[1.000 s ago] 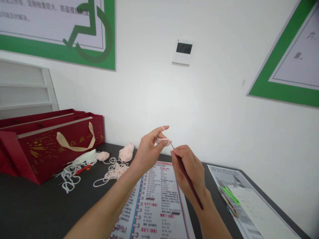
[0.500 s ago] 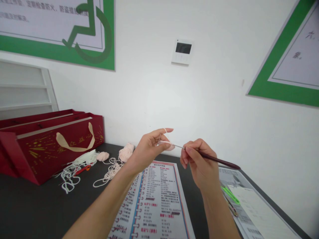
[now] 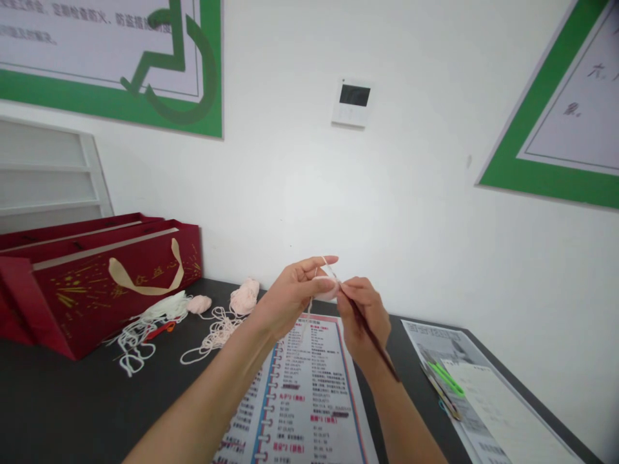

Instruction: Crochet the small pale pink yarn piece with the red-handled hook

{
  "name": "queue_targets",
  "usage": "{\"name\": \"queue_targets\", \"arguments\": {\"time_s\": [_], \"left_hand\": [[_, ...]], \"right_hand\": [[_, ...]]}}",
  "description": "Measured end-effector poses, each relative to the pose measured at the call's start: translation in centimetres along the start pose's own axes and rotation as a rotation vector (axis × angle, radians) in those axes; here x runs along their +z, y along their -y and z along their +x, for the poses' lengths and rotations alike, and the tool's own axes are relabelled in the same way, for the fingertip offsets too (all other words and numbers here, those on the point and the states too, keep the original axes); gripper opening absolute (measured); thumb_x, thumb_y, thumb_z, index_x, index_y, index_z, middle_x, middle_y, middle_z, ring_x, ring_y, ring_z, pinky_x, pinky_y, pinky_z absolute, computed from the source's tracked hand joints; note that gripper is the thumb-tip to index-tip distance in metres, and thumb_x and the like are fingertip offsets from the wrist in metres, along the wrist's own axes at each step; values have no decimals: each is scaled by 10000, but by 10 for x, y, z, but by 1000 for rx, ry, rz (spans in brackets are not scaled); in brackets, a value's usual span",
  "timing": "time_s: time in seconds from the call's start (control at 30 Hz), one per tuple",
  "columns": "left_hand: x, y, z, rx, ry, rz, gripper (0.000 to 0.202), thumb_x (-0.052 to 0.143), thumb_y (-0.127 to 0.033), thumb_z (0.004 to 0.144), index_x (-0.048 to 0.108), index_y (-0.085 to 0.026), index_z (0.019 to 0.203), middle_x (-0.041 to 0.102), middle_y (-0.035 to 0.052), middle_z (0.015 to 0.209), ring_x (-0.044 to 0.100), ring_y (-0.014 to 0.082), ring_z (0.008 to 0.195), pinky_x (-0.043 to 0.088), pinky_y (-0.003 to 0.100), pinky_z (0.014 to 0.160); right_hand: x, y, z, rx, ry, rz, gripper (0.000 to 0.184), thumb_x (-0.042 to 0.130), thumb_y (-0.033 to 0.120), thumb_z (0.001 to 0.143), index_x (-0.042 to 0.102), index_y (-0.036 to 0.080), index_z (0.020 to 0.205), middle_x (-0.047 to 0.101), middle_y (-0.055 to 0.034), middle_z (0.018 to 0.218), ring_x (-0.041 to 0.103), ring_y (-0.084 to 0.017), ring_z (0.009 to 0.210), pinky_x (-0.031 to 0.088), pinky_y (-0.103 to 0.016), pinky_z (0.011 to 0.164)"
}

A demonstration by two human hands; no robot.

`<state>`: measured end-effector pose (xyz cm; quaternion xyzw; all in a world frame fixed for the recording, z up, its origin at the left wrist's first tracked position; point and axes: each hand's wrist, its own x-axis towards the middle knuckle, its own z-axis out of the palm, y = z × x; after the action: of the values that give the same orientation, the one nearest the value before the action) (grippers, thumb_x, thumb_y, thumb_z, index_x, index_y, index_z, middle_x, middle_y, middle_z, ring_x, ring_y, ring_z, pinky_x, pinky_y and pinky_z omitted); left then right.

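Observation:
My left hand pinches a small pale pink crochet piece between thumb and fingers. A strand of pale yarn runs over its raised index finger. Close beside it, my right hand is closed round a crochet hook with a dark red handle. The handle slants down toward my right wrist, and the hook's tip is at the edge of the crochet piece. Both hands are above a printed pattern sheet on the black table.
Red gift bags stand at the left. Near them lie white yarn, a small pink ball and a larger pink yarn ball with loose strands. On the right, green scissors rest on printed sheets.
My right hand has come left and closer to my left hand. The hook's handle has swung from pointing right to slanting down toward my wrist.

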<state>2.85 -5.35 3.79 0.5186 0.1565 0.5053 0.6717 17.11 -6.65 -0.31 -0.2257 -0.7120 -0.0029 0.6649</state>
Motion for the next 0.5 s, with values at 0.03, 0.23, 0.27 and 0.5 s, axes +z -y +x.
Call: {"name": "queue_targets", "arguments": {"time_s": [0.03,0.23,0.27,0.5], "left_hand": [[-3,-1,1,-2,3,-9,417,749,-168,723,652,-141,1127,578,-40,657,521,80,614,388,250,679],[-16,-8,2,23,-12,27,400,749,-150,711,670,-139,1102,546,-47,649,478,71,597,355,235,636],[-17,-9,1,18,-7,36,399,750,-152,711,673,-140,1102,535,-49,646,468,67,593,348,230,625],[-24,-17,-1,-54,62,35,370,752,-129,691,707,-139,1058,575,-17,705,496,69,622,357,207,600]], "right_hand": [[-2,1,3,105,16,117,163,552,125,884,557,272,953,586,2,831,560,-128,634,462,-280,556],[-16,8,16,362,110,445,59,581,186,887,580,243,873,541,25,764,518,-96,555,399,-232,463],[-18,9,16,366,114,448,63,586,179,885,587,242,874,545,22,771,521,-94,558,394,-228,458],[-27,13,17,391,134,468,89,619,152,864,623,241,871,568,13,791,520,-89,550,378,-228,446]]}}
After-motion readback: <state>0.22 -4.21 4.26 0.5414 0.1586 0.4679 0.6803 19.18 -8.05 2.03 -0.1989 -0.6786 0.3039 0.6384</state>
